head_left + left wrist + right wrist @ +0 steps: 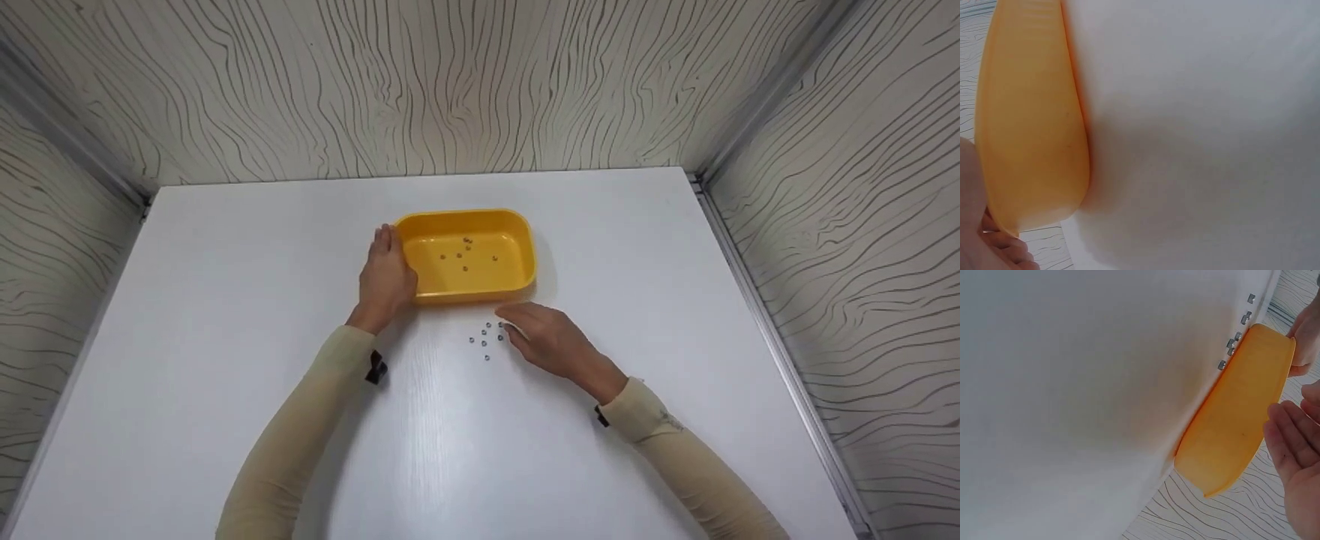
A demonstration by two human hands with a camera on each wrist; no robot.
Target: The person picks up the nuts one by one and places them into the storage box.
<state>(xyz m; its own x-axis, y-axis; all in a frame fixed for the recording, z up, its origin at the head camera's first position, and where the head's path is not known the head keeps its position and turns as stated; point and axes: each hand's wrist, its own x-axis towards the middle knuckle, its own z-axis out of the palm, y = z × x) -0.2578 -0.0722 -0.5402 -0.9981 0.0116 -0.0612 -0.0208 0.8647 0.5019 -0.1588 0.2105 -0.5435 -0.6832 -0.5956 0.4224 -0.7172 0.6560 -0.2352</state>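
A yellow plastic tub point(480, 286) stands on the white table, several small metal nuts point(459, 256) lying scattered on its floor. My left hand point(386, 277) holds the tub's left end, its fingers along the outer wall and its thumb towards the near side. In front of the tub, more loose nuts point(484, 343) lie in a small group, also seen as grey nuts point(1230, 343) in the right wrist view. Over the right edge of that group hovers my right hand point(551, 339), its thumb and fingers apart and its fingers fairly straight in the right wrist view.
The white table point(225, 300) meets a wood-grain patterned wall point(420, 90) at the back. Metal rails point(780, 352) run along the sides, with a patterned panel point(885, 225) on the right. Both forearms wear beige sleeves point(289, 442).
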